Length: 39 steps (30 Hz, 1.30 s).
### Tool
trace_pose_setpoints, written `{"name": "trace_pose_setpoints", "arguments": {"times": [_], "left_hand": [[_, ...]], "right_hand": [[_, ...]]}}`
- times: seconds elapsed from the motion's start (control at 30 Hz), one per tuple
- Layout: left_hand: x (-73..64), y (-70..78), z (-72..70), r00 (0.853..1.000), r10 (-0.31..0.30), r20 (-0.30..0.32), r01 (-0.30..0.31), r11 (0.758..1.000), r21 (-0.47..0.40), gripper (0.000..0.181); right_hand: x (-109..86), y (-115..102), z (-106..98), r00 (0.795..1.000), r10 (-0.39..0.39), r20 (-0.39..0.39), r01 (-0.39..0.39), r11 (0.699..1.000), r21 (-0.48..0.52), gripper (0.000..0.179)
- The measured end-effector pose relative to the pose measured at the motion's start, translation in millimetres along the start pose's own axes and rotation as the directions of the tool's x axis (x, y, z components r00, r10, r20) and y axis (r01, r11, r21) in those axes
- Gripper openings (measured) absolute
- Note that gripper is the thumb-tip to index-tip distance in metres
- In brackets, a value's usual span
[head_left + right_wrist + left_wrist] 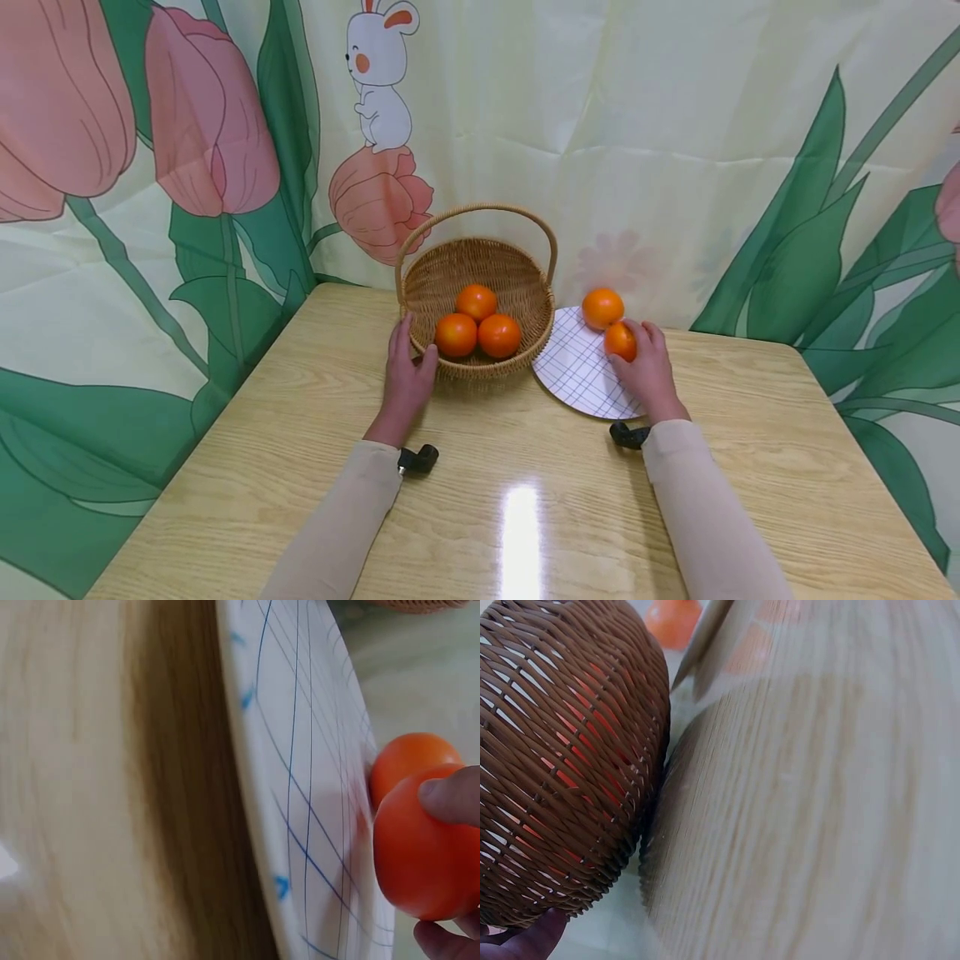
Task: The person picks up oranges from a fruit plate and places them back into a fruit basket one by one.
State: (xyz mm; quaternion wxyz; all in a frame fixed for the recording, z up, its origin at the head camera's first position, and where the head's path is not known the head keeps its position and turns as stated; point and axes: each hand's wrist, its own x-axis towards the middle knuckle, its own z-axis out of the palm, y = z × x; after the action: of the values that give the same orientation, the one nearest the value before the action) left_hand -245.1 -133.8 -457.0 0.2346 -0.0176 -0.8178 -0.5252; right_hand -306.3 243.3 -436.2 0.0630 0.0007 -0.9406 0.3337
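Note:
My left hand (pixel 411 377) rests against the left front side of a brown wicker basket (pixel 498 367), its fingers and thumb spread. In the left wrist view, its thumb touches the weave of the basket (pixel 562 742). Three smooth, round orange-red fruits (pixel 477 302) sit together inside. To the right, my right hand (pixel 651 371) grips a similar fruit (pixel 618 342) over a white plate (pixel 577 371) with blue crossing lines. In the right wrist view, the thumb lies across the gripped fruit (pixel 424 847). Another fruit (pixel 603 308) sits close behind it at the plate's far edge.
An arched handle (pixel 480 207) rises over the basket. The wooden table (pixel 480 467) stretches toward me. A curtain (pixel 600 125) printed with tulips and a rabbit hangs right behind the basket and plate. Small black devices (pixel 420 460) are worn at both wrists.

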Motion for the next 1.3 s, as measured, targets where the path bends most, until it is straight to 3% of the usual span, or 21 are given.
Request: {"name": "trace_pose_setpoints", "arguments": {"times": [0.77,1.3], "left_hand": [[-1.4,1.2,-0.6,1.0,0.02,-0.017,-0.02,1.0,0.005,0.067],[0.0,1.8,-1.7,1.0,0.013,-0.004,-0.013,0.999,0.04,0.067]], "right_hand": [[-18.6,-26.6,2.6,0.99,-0.118,-0.078,0.117,0.993,-0.011,0.067],[-32.0,-50.5,-0.5,0.968,-0.216,-0.13,0.22,0.975,0.02,0.065]]}}
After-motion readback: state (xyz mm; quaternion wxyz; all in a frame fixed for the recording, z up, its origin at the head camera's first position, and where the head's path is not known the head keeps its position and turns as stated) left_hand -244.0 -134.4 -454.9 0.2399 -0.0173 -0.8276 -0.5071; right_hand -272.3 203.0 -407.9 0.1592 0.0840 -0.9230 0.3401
